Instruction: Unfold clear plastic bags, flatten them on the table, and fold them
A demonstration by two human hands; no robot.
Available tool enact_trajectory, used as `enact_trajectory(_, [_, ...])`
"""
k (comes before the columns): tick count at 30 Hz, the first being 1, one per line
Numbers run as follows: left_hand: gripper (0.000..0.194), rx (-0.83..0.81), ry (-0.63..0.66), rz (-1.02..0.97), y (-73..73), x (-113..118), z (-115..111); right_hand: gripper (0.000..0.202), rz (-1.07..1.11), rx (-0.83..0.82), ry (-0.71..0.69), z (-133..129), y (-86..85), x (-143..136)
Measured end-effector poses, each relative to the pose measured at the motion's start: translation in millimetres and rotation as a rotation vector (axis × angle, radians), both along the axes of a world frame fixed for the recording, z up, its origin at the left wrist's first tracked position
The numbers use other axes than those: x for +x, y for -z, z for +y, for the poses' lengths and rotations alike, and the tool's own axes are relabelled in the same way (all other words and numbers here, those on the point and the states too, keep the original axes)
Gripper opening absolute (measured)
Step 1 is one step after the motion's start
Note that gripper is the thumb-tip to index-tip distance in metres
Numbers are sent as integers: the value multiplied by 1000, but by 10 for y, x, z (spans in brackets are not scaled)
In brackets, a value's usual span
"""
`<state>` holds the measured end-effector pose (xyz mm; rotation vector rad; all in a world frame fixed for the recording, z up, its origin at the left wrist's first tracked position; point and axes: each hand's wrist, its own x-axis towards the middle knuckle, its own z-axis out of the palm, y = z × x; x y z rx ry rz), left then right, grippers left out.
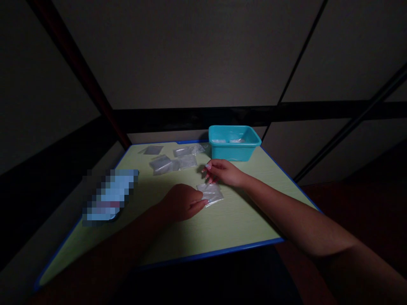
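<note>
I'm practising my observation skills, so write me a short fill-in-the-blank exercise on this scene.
1. The table is edged in ____.
2. The clear packet in the left hand lies ____ (closer to / farther from) the person than the loose packets.
3. The hand nearest the turquoise tub is the person's ____ one.
4. The blurred-out object lies on the table's ____ side.

Missing words: blue; closer to; right; left.

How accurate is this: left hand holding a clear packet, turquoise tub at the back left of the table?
The side is wrong: the head view shows the turquoise tub at the back right of the table. The left hand does hold a clear packet.
</note>
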<state>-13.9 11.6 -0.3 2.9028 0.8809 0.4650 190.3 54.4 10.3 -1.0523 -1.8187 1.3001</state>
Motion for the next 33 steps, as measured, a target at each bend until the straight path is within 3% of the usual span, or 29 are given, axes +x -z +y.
enact_trajectory(3, [44, 1, 5, -3, -8, 0, -5, 35, -329, 528, -65, -57, 19, -2])
enact_trajectory(5, [43, -1, 9, -7, -25, 1, -14, 49, -517, 672, -155, -111, 34, -12])
enact_trajectory(9, [41, -17, 10, -25, -76, 9, -40, 69, -827, 590, -290, -206, 76, -62])
enact_trajectory(16, [40, -14, 27, -37, -112, 26, -66, 62, -999, 517, -352, -273, 35, -151])
enact_trajectory(24, [42, 7, -23, -55, -75, 1, -17, 68, -954, 586, -337, -277, 37, -128])
enact_trajectory(28, [42, 10, -40, -132, -73, -14, 16, 57, -862, 675, -345, -344, 47, -167])
enact_trajectory(33, [42, 11, -128, -231, -94, -36, 38, 54, -838, 652, -409, -406, 99, -252])
